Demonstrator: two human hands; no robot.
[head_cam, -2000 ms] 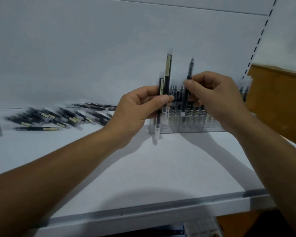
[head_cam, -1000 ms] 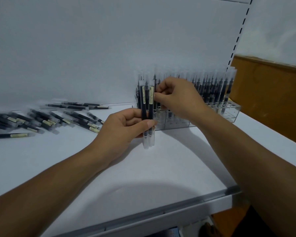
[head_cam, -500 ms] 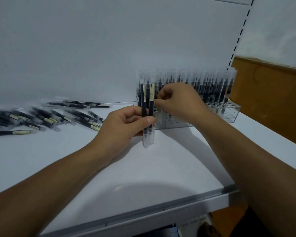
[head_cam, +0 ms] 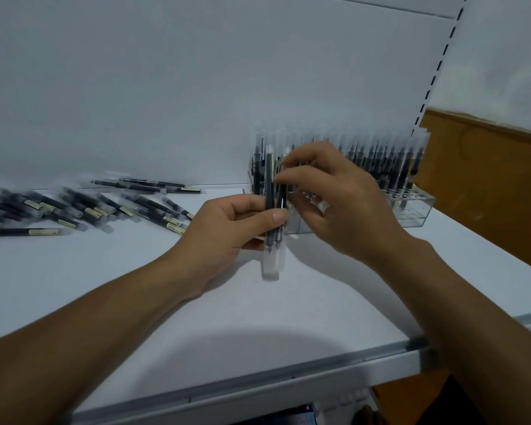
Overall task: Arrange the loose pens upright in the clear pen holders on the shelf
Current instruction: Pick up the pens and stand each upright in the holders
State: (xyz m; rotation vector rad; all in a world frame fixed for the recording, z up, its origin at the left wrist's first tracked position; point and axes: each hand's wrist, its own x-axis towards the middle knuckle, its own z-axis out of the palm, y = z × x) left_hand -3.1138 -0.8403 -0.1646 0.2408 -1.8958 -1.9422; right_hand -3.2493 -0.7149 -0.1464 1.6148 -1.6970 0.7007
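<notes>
My left hand (head_cam: pixel 227 228) grips a small bunch of black pens (head_cam: pixel 272 216) with clear caps, held upright in front of the holder's left end. My right hand (head_cam: pixel 328 194) pinches the upper part of one pen in that bunch. Behind the hands stands the clear pen holder (head_cam: pixel 414 210), filled with a row of upright black pens (head_cam: pixel 390 161). Several loose pens (head_cam: pixel 89 207) lie flat on the white shelf at the left. The holder's left part is hidden by my hands.
The white shelf (head_cam: pixel 288 308) has a grey metal front edge (head_cam: pixel 288 384) and a white back panel. A perforated upright (head_cam: pixel 432 84) bounds it at the right, with a brown wooden surface (head_cam: pixel 488 185) beyond. My forearms cross the shelf's front.
The bunch in my left hand has stayed in front of the holder. My right hand's fingers have shifted on the top of one pen. Two seconds ago the pens were held higher.
</notes>
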